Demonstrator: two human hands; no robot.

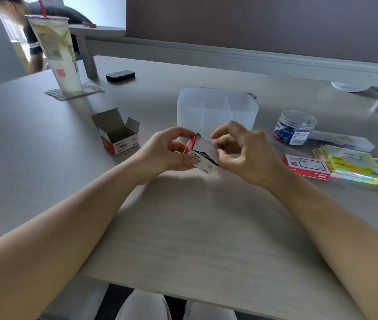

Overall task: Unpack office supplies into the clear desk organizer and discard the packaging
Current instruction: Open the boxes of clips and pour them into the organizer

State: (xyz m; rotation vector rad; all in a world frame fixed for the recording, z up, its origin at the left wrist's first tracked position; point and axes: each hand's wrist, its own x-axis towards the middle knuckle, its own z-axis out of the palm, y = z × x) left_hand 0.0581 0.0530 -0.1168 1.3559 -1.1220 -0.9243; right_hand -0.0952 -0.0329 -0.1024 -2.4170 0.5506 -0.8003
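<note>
I hold a small red-and-white box [203, 159] between both hands, just above the bench [183, 227] and in front of the clear desk organizer [215, 109]. My left hand [167, 151] grips the box from its left side, thumb along the near face and fingers curled over the top by the red flap. My right hand [241, 151] works at the box's upper right end, thumb and fingertips pinching the white flap there, the other fingers arched above it. The flap looks partly open; what is inside I cannot tell.

The organizer stands upright on the bench just behind my hands, its inner dividers showing through the walls. To my left sits an opened paper clip box [118, 135], its lid flaps standing up. To my right stands a round clear jar [295, 127] of dark clips with a blue label, and near it lies a flat red-and-white staples box [307, 167], touching a stack of pastel sticky notes [356, 167]. A long clear case [342, 139] lies behind those.

Farther back on the left a tall drink cup [56, 54] with a red straw stands on a coaster, and a small black object [120, 76] lies near it.
</note>
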